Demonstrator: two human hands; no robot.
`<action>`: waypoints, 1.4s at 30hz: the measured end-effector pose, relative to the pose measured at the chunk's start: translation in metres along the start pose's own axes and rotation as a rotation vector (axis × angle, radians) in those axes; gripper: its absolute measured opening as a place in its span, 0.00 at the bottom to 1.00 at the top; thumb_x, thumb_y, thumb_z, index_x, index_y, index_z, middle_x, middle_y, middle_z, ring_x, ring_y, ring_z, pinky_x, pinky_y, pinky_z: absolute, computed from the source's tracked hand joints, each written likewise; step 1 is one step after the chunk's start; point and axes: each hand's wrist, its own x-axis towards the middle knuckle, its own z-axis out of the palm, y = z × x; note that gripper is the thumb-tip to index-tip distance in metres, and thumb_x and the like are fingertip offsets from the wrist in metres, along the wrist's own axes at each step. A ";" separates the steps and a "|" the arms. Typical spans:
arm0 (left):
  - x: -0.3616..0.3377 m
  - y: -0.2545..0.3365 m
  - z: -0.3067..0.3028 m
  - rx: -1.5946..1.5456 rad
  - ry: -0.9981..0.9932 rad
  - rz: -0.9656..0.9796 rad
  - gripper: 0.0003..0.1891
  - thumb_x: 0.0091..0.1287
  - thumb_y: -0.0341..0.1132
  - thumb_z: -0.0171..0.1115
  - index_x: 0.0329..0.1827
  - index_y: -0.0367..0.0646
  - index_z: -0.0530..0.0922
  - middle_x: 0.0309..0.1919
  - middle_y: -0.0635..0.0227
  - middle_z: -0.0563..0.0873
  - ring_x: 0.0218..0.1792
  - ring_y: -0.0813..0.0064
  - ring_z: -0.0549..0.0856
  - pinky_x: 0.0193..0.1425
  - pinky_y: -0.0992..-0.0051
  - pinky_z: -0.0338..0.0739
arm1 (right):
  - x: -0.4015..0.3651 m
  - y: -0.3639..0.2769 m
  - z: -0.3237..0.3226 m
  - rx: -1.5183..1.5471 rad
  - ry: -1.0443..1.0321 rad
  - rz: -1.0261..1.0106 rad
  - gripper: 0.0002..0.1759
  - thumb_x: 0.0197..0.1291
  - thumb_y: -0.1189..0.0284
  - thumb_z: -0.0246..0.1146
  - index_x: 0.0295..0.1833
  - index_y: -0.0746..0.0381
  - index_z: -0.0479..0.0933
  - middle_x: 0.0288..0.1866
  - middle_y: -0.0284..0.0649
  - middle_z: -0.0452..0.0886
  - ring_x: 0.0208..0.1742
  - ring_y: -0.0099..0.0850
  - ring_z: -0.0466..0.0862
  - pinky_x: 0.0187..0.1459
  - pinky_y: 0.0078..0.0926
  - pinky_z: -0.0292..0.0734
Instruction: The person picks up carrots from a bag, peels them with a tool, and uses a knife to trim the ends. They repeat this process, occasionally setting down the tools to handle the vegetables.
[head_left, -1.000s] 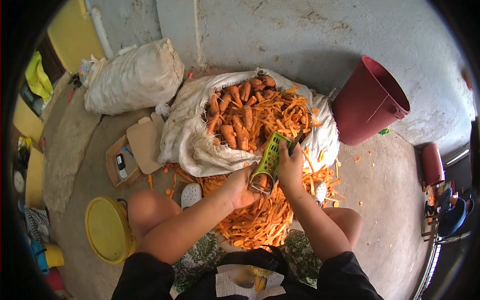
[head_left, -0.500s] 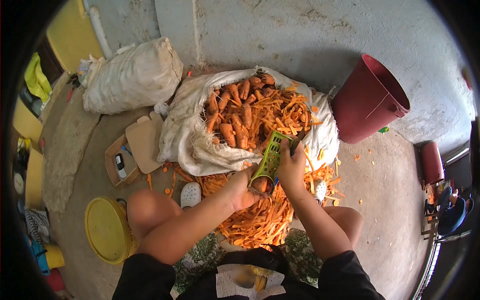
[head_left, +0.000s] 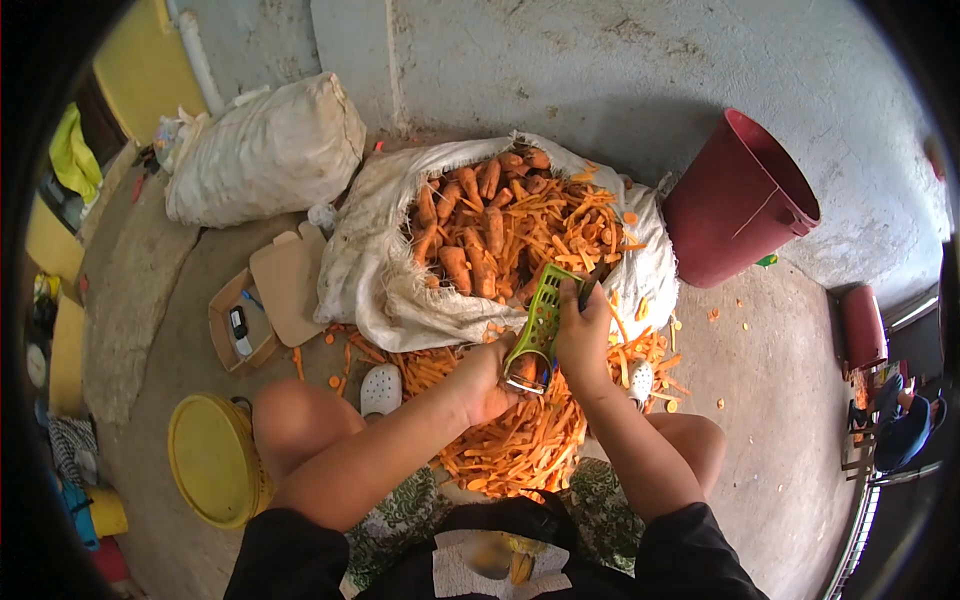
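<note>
A green peeler (head_left: 543,318) with a slotted handle slants between my hands, its metal blade end at the lower left. My right hand (head_left: 584,335) grips its upper part, and a dark object shows by the fingertips. Closed around a carrot (head_left: 524,370), my left hand (head_left: 486,382) sits lower left; the peeler's blade end lies over the carrot and partly covers it. Beneath both hands spreads a heap of orange carrot strips (head_left: 515,445). Behind them an open white sack (head_left: 375,290) holds whole carrots (head_left: 480,262) and more strips (head_left: 560,225).
A full white sack (head_left: 265,150) leans at the back left. Near it lies an open cardboard box (head_left: 268,350) with small items. A yellow lidded bucket (head_left: 212,460) stands left, a red bin (head_left: 735,200) right. White clogs (head_left: 381,390) flank the heap. A person (head_left: 905,425) is at far right.
The peeler's blade end has shifted slightly down and its frame has tilted over the carrot. Both hands keep nearly the same place and grip.
</note>
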 end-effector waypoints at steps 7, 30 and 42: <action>-0.003 -0.005 -0.009 0.299 -0.035 -0.071 0.17 0.72 0.44 0.37 0.48 0.42 0.69 0.33 0.65 0.77 0.31 0.74 0.76 0.29 0.74 0.71 | 0.056 0.040 -0.039 -0.354 0.332 -0.063 0.12 0.65 0.69 0.51 0.35 0.68 0.67 0.20 0.41 0.71 0.18 0.29 0.66 0.23 0.28 0.64; -0.017 -0.003 0.007 0.271 -0.047 -0.150 0.16 0.69 0.46 0.45 0.50 0.44 0.68 0.33 0.68 0.75 0.31 0.74 0.76 0.27 0.73 0.71 | 0.071 0.032 -0.060 -0.077 0.383 0.046 0.12 0.67 0.68 0.48 0.36 0.66 0.68 0.19 0.36 0.71 0.18 0.22 0.68 0.19 0.22 0.64; 0.002 0.001 0.001 0.126 0.076 -0.026 0.17 0.71 0.45 0.35 0.49 0.46 0.67 0.35 0.67 0.77 0.28 0.73 0.77 0.23 0.75 0.68 | -0.008 -0.019 -0.002 -0.210 0.049 -0.153 0.10 0.64 0.71 0.51 0.41 0.69 0.69 0.25 0.45 0.74 0.24 0.29 0.73 0.28 0.28 0.68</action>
